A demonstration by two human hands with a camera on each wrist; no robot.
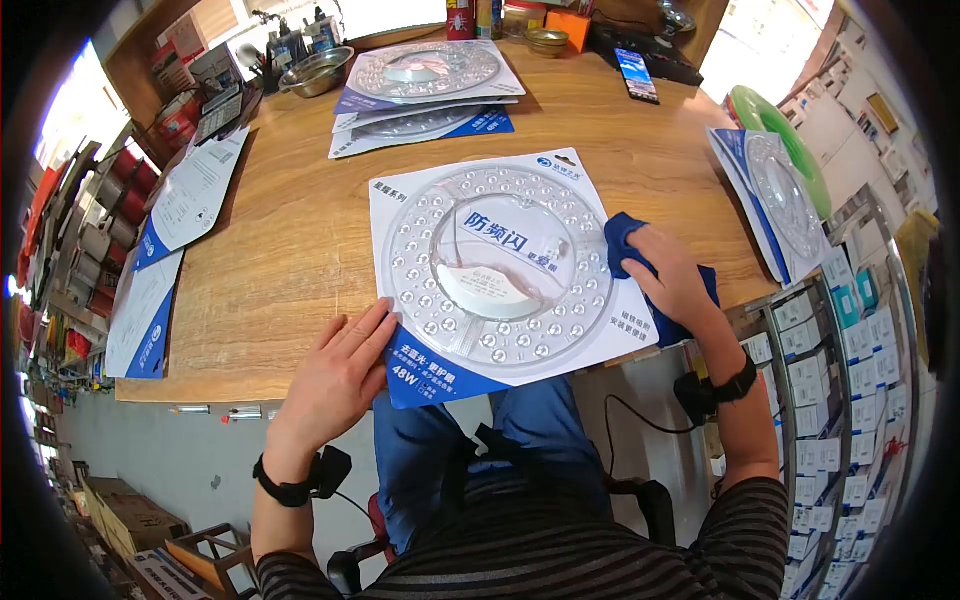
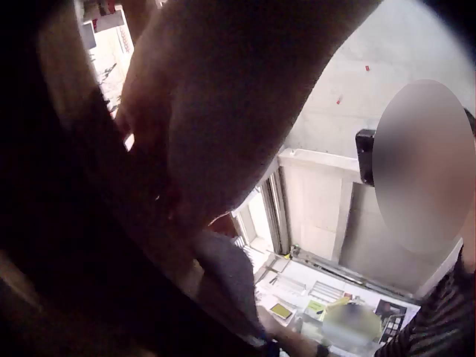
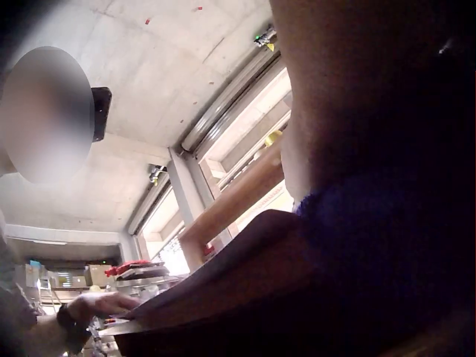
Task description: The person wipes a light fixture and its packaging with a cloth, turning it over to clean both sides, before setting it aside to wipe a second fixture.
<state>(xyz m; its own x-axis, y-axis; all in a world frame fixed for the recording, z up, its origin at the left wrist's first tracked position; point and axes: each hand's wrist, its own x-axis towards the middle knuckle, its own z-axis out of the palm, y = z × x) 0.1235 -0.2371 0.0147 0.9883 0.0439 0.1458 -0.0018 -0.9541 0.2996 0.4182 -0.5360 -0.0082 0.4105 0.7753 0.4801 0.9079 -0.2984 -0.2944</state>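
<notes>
A blister-packed round LED light panel [image 1: 595, 345] on a white and blue card lies face up before me, its lower corner over the table's front edge. My left hand [image 1: 338, 385] is at its lower left edge, fingers fairly straight and fingertips right at the card. At the right edge my right hand [image 1: 672, 280] grips a dark blue cloth [image 1: 622, 232] against the packaging. Part of the cloth hangs below the palm. In the left wrist view the left hand [image 2: 230, 111] is dark and close. The right wrist view shows the cloth [image 3: 335, 223] in deep shadow.
More packaged light panels [image 1: 430, 72] are stacked at the back of the wooden table [image 1: 290, 240]. Another package [image 1: 770, 200] stands at the right edge by a green ring [image 1: 775, 120]. Face-down cards [image 1: 195, 200] lie at left. A phone [image 1: 637, 75] and a metal bowl [image 1: 315, 72] sit farther back.
</notes>
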